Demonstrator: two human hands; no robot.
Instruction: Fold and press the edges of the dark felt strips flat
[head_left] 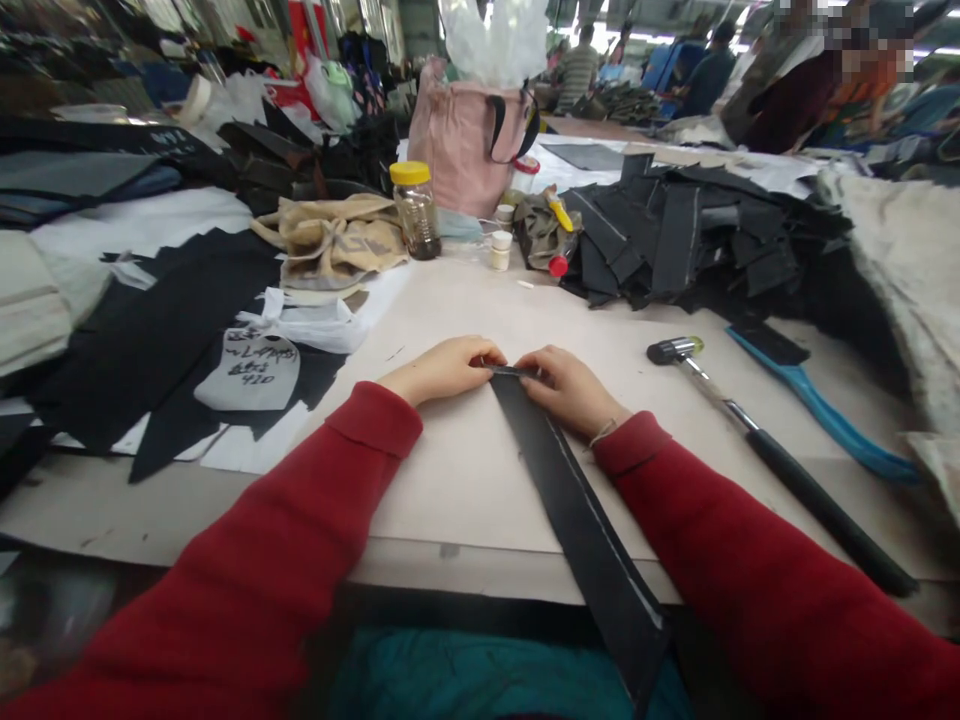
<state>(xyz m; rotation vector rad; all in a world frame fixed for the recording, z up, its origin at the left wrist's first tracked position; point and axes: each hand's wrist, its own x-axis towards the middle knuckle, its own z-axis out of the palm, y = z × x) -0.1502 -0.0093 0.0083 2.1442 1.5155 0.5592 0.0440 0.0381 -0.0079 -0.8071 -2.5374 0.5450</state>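
A long dark strip (574, 490) with a pale line along its right side runs from both hands down over the table's front edge. Its far end is folded over into a narrow band. My left hand (454, 368) pinches the left corner of that fold, fingers closed. At the right corner, my right hand (574, 388) grips the fold between thumb and fingers. The hands are a small gap apart, near the middle of the pale table (450, 480).
Right of my hands lie a hammer (739, 415) and a blue-handled brush (825, 420). Dark pieces (675, 225) are heaped behind them. A yellow-lidded jar (417, 215) and a pink bag (465, 140) stand at the back. Dark sheets (180, 320) lie left. People are in the background.
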